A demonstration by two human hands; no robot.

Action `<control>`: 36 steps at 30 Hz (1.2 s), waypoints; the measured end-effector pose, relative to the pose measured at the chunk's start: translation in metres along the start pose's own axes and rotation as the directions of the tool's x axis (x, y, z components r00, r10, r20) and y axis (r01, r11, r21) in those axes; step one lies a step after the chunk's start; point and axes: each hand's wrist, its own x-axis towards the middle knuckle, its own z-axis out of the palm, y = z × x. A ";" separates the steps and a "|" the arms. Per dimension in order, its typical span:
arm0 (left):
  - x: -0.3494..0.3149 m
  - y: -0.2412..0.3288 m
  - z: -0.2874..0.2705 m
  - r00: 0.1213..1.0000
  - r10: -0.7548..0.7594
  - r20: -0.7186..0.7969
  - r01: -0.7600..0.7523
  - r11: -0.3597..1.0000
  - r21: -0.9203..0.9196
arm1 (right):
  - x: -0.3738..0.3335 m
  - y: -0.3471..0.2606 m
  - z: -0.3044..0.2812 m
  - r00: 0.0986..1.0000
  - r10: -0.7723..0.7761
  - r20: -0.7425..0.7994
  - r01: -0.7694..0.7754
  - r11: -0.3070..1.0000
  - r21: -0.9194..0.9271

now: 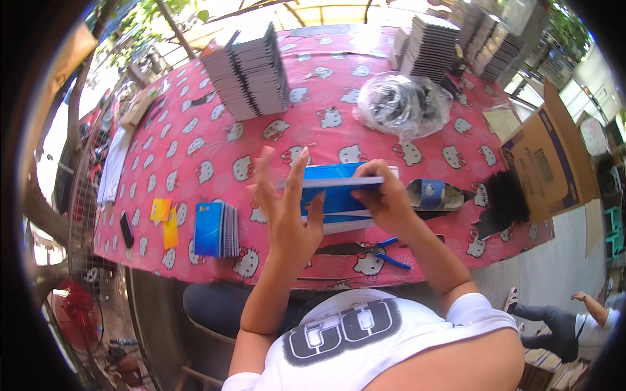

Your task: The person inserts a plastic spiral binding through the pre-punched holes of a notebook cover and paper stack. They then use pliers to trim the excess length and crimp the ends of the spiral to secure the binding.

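Observation:
My right hand (383, 197) grips one end of a blue-covered notebook (339, 201), which is tilted up so that its pale edge faces me. At its other end is my left hand (282, 202), fingers stretched and spread, thumb close to the blue cover; whether it touches is hard to tell. Behind and below lie more blue-covered notebooks (331, 171), partly hidden by the hands. Pliers with blue handles (391, 259) rest near the table's front edge. A blue-strapped slipper (432, 194) sits just right of my right hand.
Spiral notebooks (210, 229), yellow packets (168, 225) and a dark phone (126, 229) lie left. Tall stacks (246, 73) (427, 49) and a clear bag of black coils (404, 104) stand farther back. A black bristly bundle (505, 202) and cardboard box (544, 156) are right; a person (561, 326) is beyond.

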 end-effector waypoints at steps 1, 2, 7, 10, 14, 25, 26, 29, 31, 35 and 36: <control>0.007 0.010 -0.002 0.999 0.043 -0.002 -0.043 0.995 0.091 | 0.001 -0.001 0.002 1.000 -0.025 -0.011 0.025 0.999 -0.025; 0.011 0.019 -0.003 0.995 0.090 0.035 -0.095 0.984 0.153 | 0.001 -0.003 0.005 0.999 -0.042 -0.017 0.041 0.997 -0.059; 0.018 0.000 0.013 0.979 0.126 0.162 -0.128 0.992 0.002 | -0.009 -0.008 -0.067 0.931 -0.298 -0.213 0.172 0.869 -0.464; 0.028 0.002 0.003 0.981 0.123 0.150 -0.118 0.992 -0.039 | -0.045 0.063 -0.182 0.826 -0.140 -0.546 -0.288 0.728 -0.622; 0.028 -0.003 0.012 0.974 0.135 0.180 -0.123 0.989 -0.077 | -0.127 0.148 -0.279 0.679 0.181 -0.711 -0.716 0.377 -0.587; 0.031 0.012 0.006 0.990 -0.007 0.143 0.030 0.986 -0.161 | -0.038 0.033 -0.135 0.927 -0.025 -0.375 -0.159 0.878 -0.451; 0.027 0.008 0.010 0.994 -0.014 0.104 0.032 0.984 -0.177 | -0.028 -0.001 -0.114 0.966 0.002 -0.258 -0.101 0.924 -0.369; 0.018 0.006 0.017 0.999 -0.039 0.024 0.043 0.977 -0.208 | -0.009 -0.046 -0.074 0.986 -0.116 -0.121 0.093 0.978 -0.184; 0.017 0.006 0.018 1.000 0.011 0.009 -0.009 0.979 -0.205 | -0.003 -0.050 -0.062 0.971 -0.200 -0.131 0.171 0.964 -0.204; 0.019 0.003 0.015 0.997 0.074 0.018 -0.069 0.975 -0.214 | 0.015 -0.048 -0.057 0.958 -0.267 -0.102 0.221 0.919 -0.326; 0.020 0.002 0.015 0.997 0.076 0.020 -0.071 0.976 -0.205 | 0.018 -0.049 -0.058 0.957 -0.279 -0.084 0.239 0.916 -0.322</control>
